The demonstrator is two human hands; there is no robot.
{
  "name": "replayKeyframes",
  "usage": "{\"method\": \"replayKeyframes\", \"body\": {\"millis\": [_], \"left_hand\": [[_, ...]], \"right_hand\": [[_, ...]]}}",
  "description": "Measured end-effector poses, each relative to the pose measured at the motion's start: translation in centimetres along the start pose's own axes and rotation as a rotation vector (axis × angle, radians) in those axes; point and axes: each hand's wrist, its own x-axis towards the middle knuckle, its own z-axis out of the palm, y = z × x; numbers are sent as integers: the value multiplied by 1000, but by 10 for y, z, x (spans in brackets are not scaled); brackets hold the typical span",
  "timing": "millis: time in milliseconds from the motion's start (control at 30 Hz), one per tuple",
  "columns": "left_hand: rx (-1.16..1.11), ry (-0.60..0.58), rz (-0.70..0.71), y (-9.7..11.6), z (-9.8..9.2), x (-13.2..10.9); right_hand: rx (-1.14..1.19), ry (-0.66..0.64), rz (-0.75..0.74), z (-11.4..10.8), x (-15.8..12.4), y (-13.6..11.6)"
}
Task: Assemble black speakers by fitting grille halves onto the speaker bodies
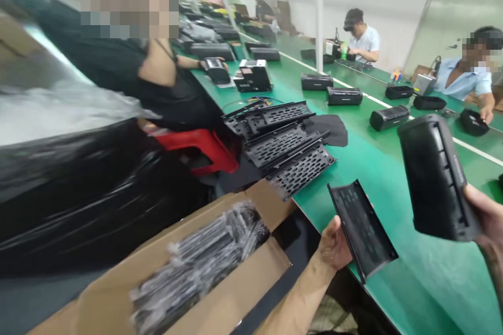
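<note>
In my left hand (334, 246) is a curved black perforated panel (365, 225), gripped by its long edge with the hollow side turned up. My right hand (485, 214) grips a black speaker housing (432, 178) by its lower right side, tilted and raised over the green bench. A slim row of slots runs along the housing's face. The panel and the housing are apart. Beyond my left hand, several more perforated panels (302, 167) lie in an overlapping pile at the bench edge, next to a dark flat sheet (328, 130).
A cardboard box (251, 277) of plastic-wrapped parts stands open left of my forearm. Behind it are a red stool (196, 149) and black plastic sheeting (98, 204). Speaker housings (345, 96) line the green bench (377, 162). A co-worker (165, 78) sits at left; others sit across.
</note>
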Motion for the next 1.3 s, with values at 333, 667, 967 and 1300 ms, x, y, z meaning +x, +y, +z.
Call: {"method": "replayKeyframes", "body": {"millis": [333,667,967,1300], "left_hand": [[153,-21,171,-17,44,32],[198,6,199,-14,41,37],[238,95,178,-16,25,44],[296,181,263,-5,34,49]], "right_hand": [[-602,-191,-256,37,-18,-46],[-680,-280,-332,49,-13,-37],[-666,-308,-261,50,-12,-29],[-605,-253,-308,42,-3,-24]]}}
